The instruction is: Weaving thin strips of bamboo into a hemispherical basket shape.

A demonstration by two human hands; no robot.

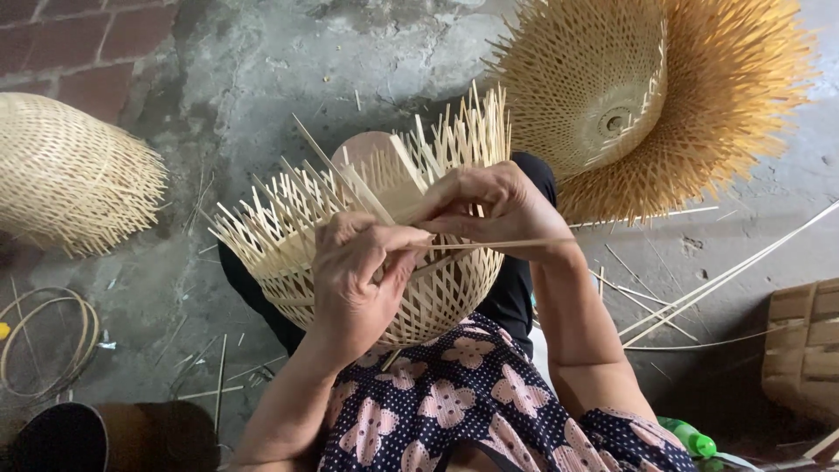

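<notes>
You are mid-weave on the pale, half-woven bamboo basket (367, 253) at frame centre on your lap, left hand (354, 280) and right hand (489, 210) both pinching one thin bamboo strip (507, 245), which I judge needs threading between the upright splints.

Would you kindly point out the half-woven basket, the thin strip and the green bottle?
half-woven basket (446, 293), head view, on its woven side wall.
thin strip (502, 245), head view, mid-length.
green bottle (690, 435), head view, on its body.

Hands (363, 271) weaving bamboo basket (437, 288)
</notes>
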